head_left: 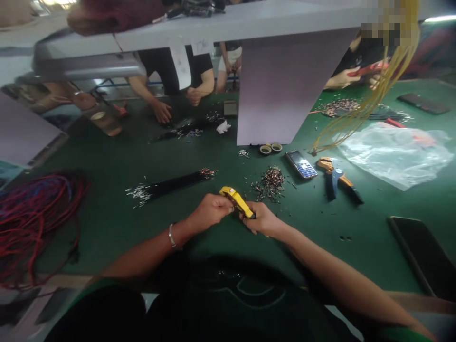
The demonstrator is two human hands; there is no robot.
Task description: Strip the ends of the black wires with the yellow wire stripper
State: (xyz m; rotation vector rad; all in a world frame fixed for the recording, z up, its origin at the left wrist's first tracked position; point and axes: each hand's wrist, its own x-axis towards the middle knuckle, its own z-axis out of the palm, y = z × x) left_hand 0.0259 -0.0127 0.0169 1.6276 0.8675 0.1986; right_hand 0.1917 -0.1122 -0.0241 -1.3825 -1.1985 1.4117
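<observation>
My right hand [261,218] is wrapped round the handles of yellow crimping pliers [239,201], held just above the table in front of me. My left hand [213,211], with a bracelet at the wrist, is closed in a pinch against the head of the pliers. Whatever sits between its fingers is too small to make out. Beyond my left hand lies a bundle of short black wires [174,184], silvery at the left end and coppery at the right. A heap of small copper-tipped pieces [272,178] is just past my right hand.
On the green table [117,156] lie tangled red and blue cables [39,218], orange-black cutters [337,178], a keypad phone [301,164], a dark smartphone [423,251], tape rolls [265,150] and a plastic bag [399,152]. Yellow wires [366,104] hang at right. Co-workers' hands [163,112] are across the table.
</observation>
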